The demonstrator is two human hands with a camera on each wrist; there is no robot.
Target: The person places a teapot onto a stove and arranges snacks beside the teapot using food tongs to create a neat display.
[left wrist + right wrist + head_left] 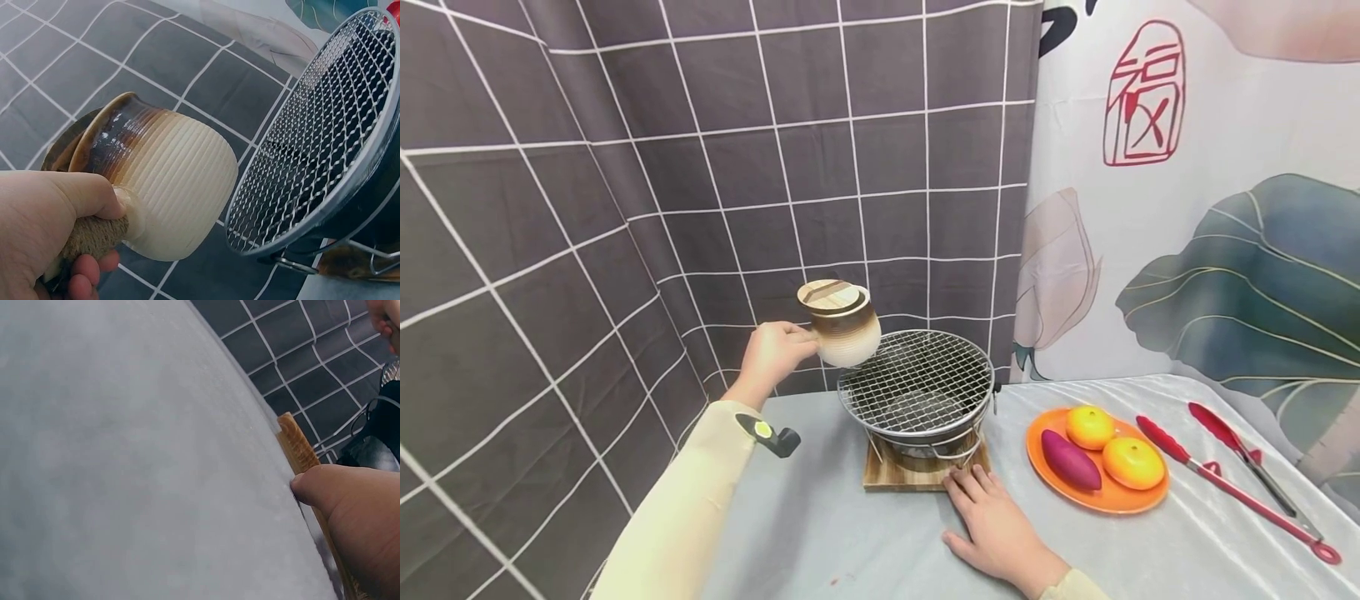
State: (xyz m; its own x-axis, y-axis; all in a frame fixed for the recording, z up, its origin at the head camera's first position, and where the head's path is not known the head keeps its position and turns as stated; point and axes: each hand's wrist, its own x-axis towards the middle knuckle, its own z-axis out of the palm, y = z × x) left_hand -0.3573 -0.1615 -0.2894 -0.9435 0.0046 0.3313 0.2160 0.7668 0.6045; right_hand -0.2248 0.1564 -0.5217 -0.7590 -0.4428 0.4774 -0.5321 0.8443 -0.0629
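Observation:
My left hand [777,354] grips the twine-wrapped handle [97,234] of a ribbed ceramic pot [848,337], cream below and brown at the rim. A wooden lid [827,294] sits on its top. The pot hangs in the air at the left rim of a round grill with a wire mesh [917,379], overlapping it in the head view. Under the grill lies a wooden board [898,477]. My right hand [996,529] lies with fingers spread, its fingertips at the board's front edge; in the right wrist view the thumb [312,487] shows beside the board.
Right of the grill is an orange plate [1037,454] holding two orange fruits [1131,462] and a purple sweet potato [1071,461]. Red-tipped tongs [1240,492] lie farther right. A dark gridded curtain [887,167] hangs behind and on the left.

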